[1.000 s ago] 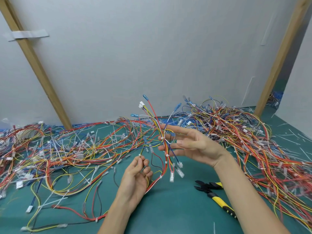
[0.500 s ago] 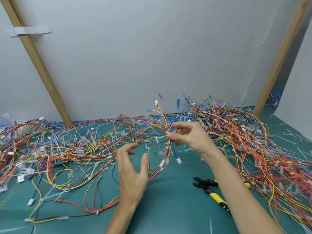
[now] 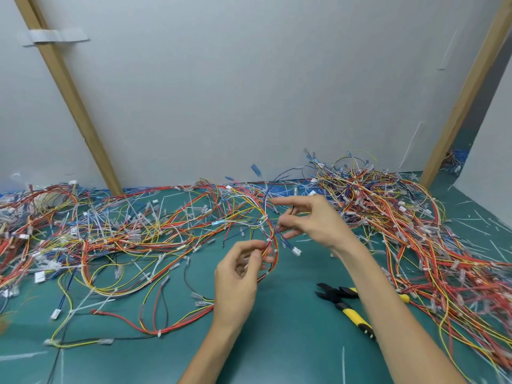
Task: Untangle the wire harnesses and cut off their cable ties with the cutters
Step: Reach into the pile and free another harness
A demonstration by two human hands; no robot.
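head view is showing both hands working one harness point(image 3: 273, 246), which is hanging just above the green mat point(image 3: 291, 345), between the left pile point(image 3: 110, 234) and the right pile point(image 3: 401, 225). i'm judging the step as untangling, with cutting not yet begun. the cutters point(image 3: 336, 296) are lying on the mat beside the right forearm, untouched.

doing it well: the left pinch should be acting as the anchor near the white cable tie point(image 3: 268, 239) while the loose strand is being drawn out along its own path, slowly and without yanking. the white connector point(image 3: 296, 251) is dangling below the right hand and risks snagging in a loop. lifting the bundle clear of the pile wires would help, and so would turning the tie up for the cutters.

the left hand point(image 3: 238, 275) is curling its fingers and pinching the harness between thumb and fingertips. the right hand point(image 3: 313, 223) is mostly spread, index reaching out, and looks to be pinching a thin dark strand point(image 3: 279, 227) between thumb and a finger, though blur is making that uncertain. the hands are working close together, not touching.
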